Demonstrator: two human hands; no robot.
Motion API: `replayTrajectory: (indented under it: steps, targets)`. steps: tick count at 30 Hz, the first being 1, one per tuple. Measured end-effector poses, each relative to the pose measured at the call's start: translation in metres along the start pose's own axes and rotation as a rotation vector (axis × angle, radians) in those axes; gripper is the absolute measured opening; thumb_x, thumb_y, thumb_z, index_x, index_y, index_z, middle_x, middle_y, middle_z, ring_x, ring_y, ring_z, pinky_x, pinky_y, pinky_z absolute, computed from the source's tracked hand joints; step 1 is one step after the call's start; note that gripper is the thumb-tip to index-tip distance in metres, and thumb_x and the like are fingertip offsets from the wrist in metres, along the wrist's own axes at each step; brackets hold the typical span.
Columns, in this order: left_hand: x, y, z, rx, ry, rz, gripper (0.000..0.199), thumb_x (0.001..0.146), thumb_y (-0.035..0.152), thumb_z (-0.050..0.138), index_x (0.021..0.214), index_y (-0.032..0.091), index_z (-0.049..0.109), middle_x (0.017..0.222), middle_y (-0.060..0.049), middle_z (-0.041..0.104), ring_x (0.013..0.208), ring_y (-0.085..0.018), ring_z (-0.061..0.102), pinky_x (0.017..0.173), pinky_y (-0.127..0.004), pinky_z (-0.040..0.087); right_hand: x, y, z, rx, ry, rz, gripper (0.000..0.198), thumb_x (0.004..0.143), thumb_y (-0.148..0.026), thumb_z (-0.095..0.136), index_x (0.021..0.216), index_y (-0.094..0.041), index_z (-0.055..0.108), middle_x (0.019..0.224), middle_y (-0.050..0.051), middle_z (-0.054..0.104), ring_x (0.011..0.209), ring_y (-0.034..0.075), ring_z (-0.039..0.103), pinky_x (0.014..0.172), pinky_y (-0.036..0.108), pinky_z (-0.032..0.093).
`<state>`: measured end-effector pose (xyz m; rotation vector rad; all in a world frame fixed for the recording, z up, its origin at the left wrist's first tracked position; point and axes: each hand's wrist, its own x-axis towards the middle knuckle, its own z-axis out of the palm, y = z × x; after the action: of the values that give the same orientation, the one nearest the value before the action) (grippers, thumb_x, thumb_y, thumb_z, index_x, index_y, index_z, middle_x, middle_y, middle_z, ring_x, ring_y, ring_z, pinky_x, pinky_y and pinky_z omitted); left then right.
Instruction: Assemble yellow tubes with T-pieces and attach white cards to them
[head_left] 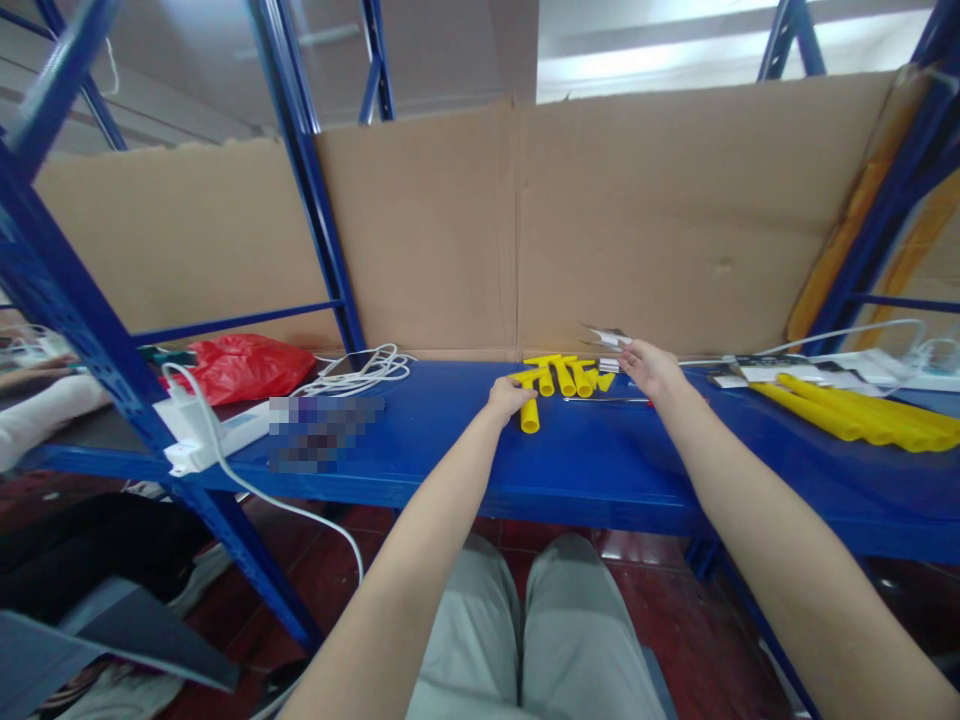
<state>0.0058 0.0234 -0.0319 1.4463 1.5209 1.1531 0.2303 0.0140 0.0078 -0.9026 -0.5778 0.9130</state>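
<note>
My left hand [512,398] is closed on a yellow T-shaped pipe piece [530,412], its open end pointing toward me on the blue shelf [450,455]. Just behind and right of it lie several similar yellow T-shaped pieces [564,378], with small yellow bits [604,381] beside them. My right hand [651,370] is raised over the shelf, its fingers pinching a thin, pale thing [611,337] with pointed ends; its exact kind is unclear. Below that hand, a thin metal rod [600,400] lies on the shelf, with something red at its right end, partly hidden.
Long yellow tubes [862,415] and white papers [802,372] lie at the right. To the left are a white power strip [240,428], coiled white cable [367,370] and a red plastic bag [244,368]. Cardboard [435,240] stands behind. Another person's sleeve [52,415] shows far left.
</note>
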Motion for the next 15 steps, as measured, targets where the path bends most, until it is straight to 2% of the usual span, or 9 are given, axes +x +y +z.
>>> replayTrajectory:
  steps: [3,7,11,15]
  targets:
    - [-0.007,0.006,-0.001,-0.138,0.01,-0.082,0.026,0.064,0.003,0.075,0.087,0.011,0.068,0.074,-0.007,0.071,0.072,-0.021,0.069,0.06,-0.024,0.05,0.004,0.003,0.0,-0.066,-0.104,-0.01,0.026,0.069,0.001,0.062,0.072,-0.02,0.049,0.06,-0.003,0.057,0.056,0.008,0.055,0.05,0.016,0.047]
    - [-0.011,0.013,-0.004,-0.247,-0.003,-0.146,0.01,0.068,0.004,0.071,0.072,0.01,0.065,0.059,-0.004,0.063,0.058,-0.017,0.063,0.053,-0.024,0.045,-0.002,0.007,0.003,-0.146,-0.288,0.014,0.021,0.065,0.001,0.065,0.07,-0.018,0.057,0.064,-0.001,0.061,0.062,0.009,0.057,0.058,0.018,0.05]
    - [-0.011,0.016,-0.006,-0.355,0.023,-0.186,0.008,0.07,0.004,0.07,0.072,0.01,0.064,0.057,-0.004,0.061,0.059,-0.018,0.063,0.053,-0.024,0.044,-0.02,0.01,0.01,-0.225,-0.433,0.048,0.023,0.061,0.003,0.065,0.069,-0.017,0.06,0.069,0.001,0.066,0.067,0.009,0.06,0.067,0.02,0.052]
    - [-0.008,0.016,-0.007,-0.433,0.021,-0.182,0.004,0.074,0.005,0.066,0.075,0.009,0.065,0.06,-0.006,0.063,0.062,-0.018,0.064,0.055,-0.023,0.046,-0.034,0.013,0.017,-0.301,-0.531,0.063,0.024,0.061,0.001,0.067,0.072,-0.019,0.061,0.075,0.001,0.069,0.071,0.011,0.062,0.067,0.021,0.052]
